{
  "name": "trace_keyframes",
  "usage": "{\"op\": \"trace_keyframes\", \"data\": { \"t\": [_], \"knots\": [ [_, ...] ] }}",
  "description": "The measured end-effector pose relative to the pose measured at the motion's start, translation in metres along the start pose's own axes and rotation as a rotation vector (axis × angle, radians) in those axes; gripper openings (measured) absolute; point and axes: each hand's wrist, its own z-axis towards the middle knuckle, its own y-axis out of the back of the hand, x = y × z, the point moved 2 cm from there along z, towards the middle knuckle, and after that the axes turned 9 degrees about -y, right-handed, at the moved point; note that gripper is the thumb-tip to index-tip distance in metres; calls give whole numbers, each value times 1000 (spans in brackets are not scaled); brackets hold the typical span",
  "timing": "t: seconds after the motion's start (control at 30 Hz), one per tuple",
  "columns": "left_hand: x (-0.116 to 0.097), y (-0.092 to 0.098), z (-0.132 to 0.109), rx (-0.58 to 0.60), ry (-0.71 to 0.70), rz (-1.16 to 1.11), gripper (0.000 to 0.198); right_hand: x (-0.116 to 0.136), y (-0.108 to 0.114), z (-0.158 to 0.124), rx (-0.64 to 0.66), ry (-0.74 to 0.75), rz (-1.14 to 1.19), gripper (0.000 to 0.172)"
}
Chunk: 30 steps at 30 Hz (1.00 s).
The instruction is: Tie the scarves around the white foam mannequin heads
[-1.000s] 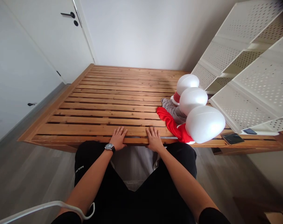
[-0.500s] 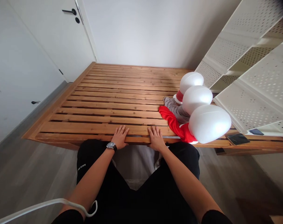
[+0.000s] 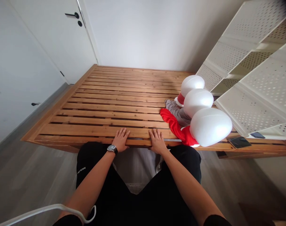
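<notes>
The slatted wooden bed frame (image 3: 105,110) lies under both hands. The left hand (image 3: 120,140) and right hand (image 3: 157,141) rest flat on its front rail, fingers spread, holding nothing. A wristwatch (image 3: 112,149) circles the left wrist. Black shorts (image 3: 91,160) show small white lettering, hard to read. Rightward, a red garment (image 3: 173,125) lies against white foam forms (image 3: 211,127).

White lettering on the left leg of the black shorts (image 3: 81,170): one short line, slanted along the thigh, small, seems to begin "RAC", remainder not legible. Wristwatch (image 3: 112,149) just above the left hand (image 3: 120,140): dark dial, silver case, markings too small to read. No other lettering can be made out.
</notes>
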Motion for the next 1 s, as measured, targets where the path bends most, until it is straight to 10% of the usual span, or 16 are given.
{"op": "trace_keyframes", "data": {
  "t": [1.0],
  "knots": [
    [0,-1,-1,-2,10,12,113,1,4,0,6,-1,36,126]
  ]
}}
